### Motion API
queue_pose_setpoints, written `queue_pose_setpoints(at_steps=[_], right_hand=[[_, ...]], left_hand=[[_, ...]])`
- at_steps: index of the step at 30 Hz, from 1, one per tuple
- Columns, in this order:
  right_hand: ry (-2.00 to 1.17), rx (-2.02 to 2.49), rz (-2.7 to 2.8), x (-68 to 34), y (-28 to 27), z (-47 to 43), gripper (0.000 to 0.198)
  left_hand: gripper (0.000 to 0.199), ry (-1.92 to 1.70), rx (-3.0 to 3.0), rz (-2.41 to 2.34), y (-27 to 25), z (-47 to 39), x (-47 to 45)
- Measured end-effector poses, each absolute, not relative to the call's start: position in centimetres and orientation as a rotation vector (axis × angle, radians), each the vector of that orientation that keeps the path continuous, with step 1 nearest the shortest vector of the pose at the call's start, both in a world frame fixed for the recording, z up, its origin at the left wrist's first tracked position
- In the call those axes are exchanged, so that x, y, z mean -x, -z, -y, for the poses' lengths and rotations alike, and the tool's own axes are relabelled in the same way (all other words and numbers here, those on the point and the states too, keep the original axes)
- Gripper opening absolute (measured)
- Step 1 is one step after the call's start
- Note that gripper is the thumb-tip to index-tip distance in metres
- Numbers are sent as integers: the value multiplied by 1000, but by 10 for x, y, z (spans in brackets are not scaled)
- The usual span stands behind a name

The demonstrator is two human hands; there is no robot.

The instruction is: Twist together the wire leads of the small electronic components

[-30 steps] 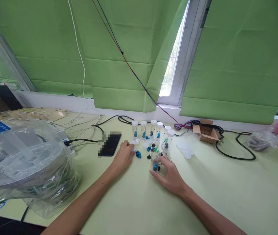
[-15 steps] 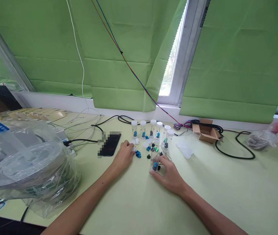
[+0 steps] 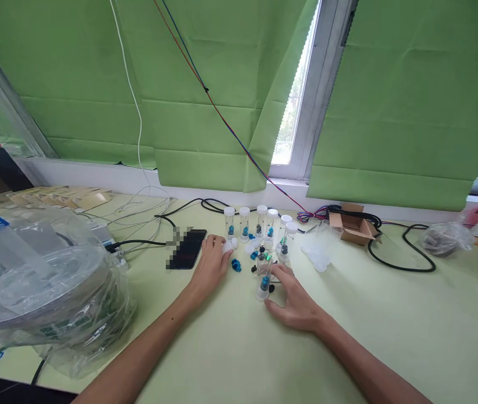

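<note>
My left hand is closed around a white cap, left of a small heap of blue parts. My right hand is open, thumb and fingers spread beside an uncapped clear tube. This tube stands upright on the table with a blue and grey piece inside. The thumb tip lies close to the tube's base; I cannot tell if it touches. Small black pieces and green pieces lie around the tube. Behind them stand several capped clear tubes with coloured pieces inside.
A dark phone with a cable lies left of my left hand. A bagged spool takes up the table's left side. White caps in a bag and an open cardboard box are at the right back. Black cables curl nearby.
My right thumb has come away from the front of the uncapped tube, and that hand has opened. My left hand has shifted slightly left and up, with the white cap at its fingers.
</note>
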State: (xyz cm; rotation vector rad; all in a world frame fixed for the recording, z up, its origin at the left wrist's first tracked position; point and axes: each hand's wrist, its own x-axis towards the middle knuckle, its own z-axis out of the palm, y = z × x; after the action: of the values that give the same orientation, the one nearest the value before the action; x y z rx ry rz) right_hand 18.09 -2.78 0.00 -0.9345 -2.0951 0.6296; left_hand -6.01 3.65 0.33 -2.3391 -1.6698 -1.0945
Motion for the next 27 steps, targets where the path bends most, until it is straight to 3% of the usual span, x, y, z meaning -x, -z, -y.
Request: queue_pose_setpoints(at_steps=[3,6,9,15,27], right_hand=[[-546,935,2052,-184,1,23,55],[-408,1060,1927,-186,7,14,32],[-308,1146,1955,-189,14,6,22],[-255,1309,2084,-192,21,3,10],[-205,1363,2178,-188,20,4,15]], left_hand=[[18,1357,2361,1661,-10,-33,54],[18,1568,2409,1782,-13,-27,46],[19,1676,2495,1795,-11,-20,37],[17,1664,2690,1623,-9,-8,23],[25,1548,2799,1636,-19,3,21]])
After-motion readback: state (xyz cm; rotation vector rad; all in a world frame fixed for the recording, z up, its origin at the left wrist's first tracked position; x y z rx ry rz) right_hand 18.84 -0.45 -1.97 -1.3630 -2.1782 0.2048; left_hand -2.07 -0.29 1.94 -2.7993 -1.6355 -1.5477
